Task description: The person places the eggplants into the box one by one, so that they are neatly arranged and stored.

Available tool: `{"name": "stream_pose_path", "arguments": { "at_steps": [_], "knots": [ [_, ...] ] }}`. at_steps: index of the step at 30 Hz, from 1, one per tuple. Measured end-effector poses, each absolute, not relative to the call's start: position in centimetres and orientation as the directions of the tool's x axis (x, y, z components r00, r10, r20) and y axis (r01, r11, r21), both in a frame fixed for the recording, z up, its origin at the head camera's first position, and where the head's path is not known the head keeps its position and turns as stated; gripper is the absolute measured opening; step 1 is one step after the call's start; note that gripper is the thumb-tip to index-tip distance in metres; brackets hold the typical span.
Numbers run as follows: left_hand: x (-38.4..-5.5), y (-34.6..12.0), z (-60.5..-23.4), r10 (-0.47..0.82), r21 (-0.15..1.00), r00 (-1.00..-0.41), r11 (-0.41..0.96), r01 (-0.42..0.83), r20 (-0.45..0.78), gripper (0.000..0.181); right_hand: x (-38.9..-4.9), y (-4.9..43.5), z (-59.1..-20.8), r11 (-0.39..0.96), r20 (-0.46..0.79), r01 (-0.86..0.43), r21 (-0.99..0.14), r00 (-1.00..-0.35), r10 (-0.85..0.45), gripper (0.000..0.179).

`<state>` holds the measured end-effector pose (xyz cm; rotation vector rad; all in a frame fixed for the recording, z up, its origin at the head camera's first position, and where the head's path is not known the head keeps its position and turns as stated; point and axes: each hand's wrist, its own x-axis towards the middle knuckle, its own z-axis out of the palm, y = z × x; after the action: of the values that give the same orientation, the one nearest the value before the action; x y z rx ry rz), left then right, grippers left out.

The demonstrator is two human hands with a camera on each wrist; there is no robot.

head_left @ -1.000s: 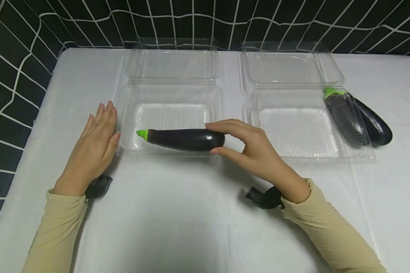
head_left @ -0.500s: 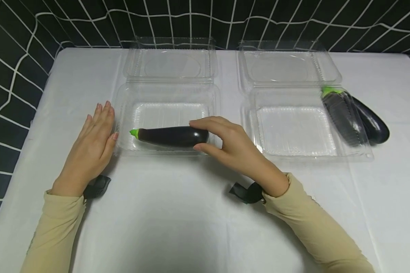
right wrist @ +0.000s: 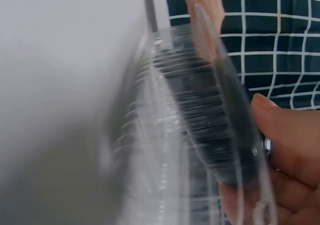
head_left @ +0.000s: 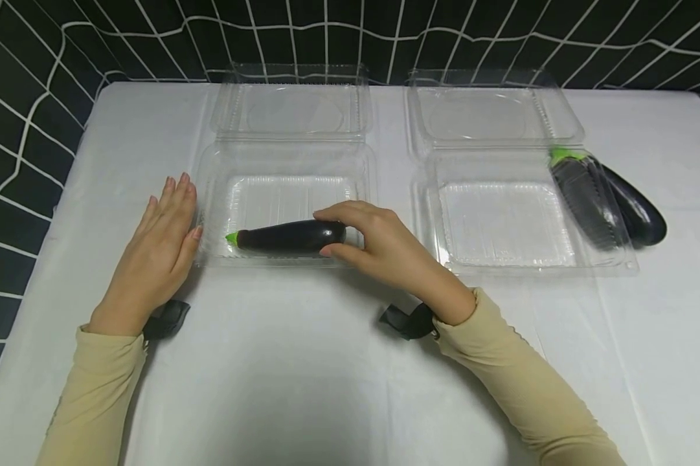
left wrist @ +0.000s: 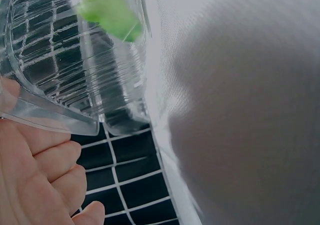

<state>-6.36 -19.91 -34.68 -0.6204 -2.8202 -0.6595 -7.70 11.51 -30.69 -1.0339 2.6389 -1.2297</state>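
A dark purple eggplant (head_left: 291, 237) with a green cap lies lengthwise in the front part of the left clear plastic clamshell container (head_left: 291, 158). My right hand (head_left: 387, 249) grips its thick right end between thumb and fingers. In the right wrist view the eggplant (right wrist: 200, 105) shows through the ribbed clear wall. My left hand (head_left: 157, 252) lies beside the container's left edge, its fingers straight. The left wrist view has the left hand (left wrist: 40, 170) against the container's wall (left wrist: 60, 117), with the green cap (left wrist: 112, 12) seen through the plastic.
A second clear clamshell container (head_left: 504, 223) stands open to the right. Beyond its right wall lies another eggplant (head_left: 638, 210), partly seen through the plastic. A white cloth (head_left: 303, 375) covers the table. Dark fabric with a white grid (head_left: 419, 42) borders the back and left.
My right hand has moved left and lowered the eggplant into the left container, its green end now tilted slightly toward the front. My left hand has stayed in place.
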Motion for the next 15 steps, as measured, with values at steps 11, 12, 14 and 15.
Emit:
{"name": "stream_pose_path", "arguments": {
  "at_steps": [11,12,14,15],
  "knots": [
    [-6.37,-19.85,-34.56,0.357,0.39,-0.897,0.811,0.435,0.26,0.056,-8.02,11.57,-30.92,0.559,0.105,-0.519,-0.647,-0.787,-0.608,0.042],
    [-6.35,-19.85,-34.54,0.356,0.39,-0.898,0.812,0.434,0.258,0.056,-8.03,11.57,-30.91,0.563,0.1,-0.518,-0.644,-0.787,-0.609,0.042],
    [-6.32,-19.86,-34.51,0.354,0.39,-0.9,0.814,0.431,0.255,0.056,-8.03,11.59,-30.9,0.567,0.092,-0.515,-0.643,-0.787,-0.61,0.043],
    [-6.31,-19.85,-34.51,0.354,0.39,-0.901,0.815,0.429,0.252,0.056,-8.03,11.59,-30.9,0.565,0.093,-0.516,-0.644,-0.786,-0.611,0.043]
  ]
}}
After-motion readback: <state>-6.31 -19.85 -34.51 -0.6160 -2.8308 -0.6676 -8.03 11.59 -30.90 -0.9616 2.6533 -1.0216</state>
